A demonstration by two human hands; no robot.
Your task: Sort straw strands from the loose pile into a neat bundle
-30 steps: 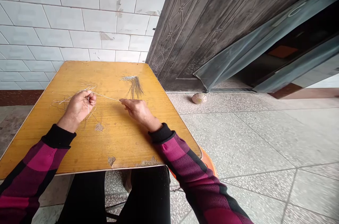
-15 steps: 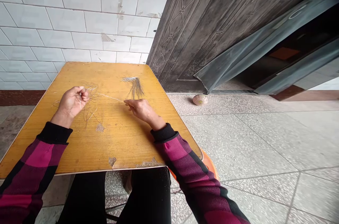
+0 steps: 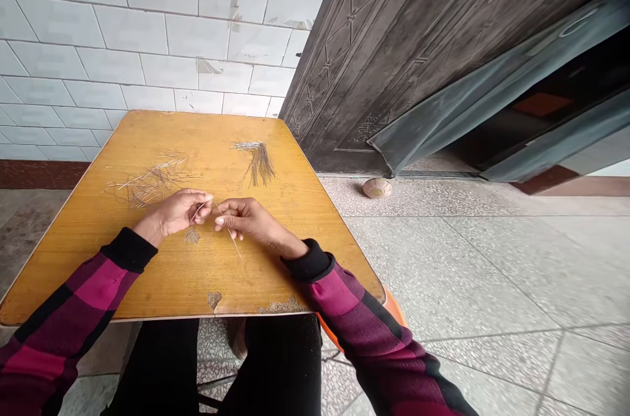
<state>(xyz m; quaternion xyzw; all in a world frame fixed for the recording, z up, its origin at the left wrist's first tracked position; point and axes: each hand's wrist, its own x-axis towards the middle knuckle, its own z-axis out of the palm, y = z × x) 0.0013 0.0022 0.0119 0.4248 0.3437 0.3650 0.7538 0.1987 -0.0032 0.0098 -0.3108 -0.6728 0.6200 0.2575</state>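
Over the middle of the yellow wooden table, my left hand [image 3: 184,211] pinches a thin wire between thumb and fingertips. My right hand [image 3: 245,219] is close beside it on the right, its thumb and fingers closed on the same thin wire [image 3: 238,248], whose end trails down toward the table's front. Behind my left hand lies a loose tangle of thin wires [image 3: 147,181]. A neater bundle of wires [image 3: 254,157], bent at a corner with its ends fanned out, lies at the back right of the table.
The yellow table [image 3: 197,134] has chipped patches on its surface and front edge. White tiled wall [image 3: 147,29] stands behind it. A dark carved door [image 3: 344,75] and a ball [image 3: 377,187] are on the right. Part of an orange stool [image 3: 394,309] shows by the right corner.
My hands have come together from far apart. The left moved right and off the tangle; the right moved slightly toward me. The wire stretched between them now hangs down past my right fingers.
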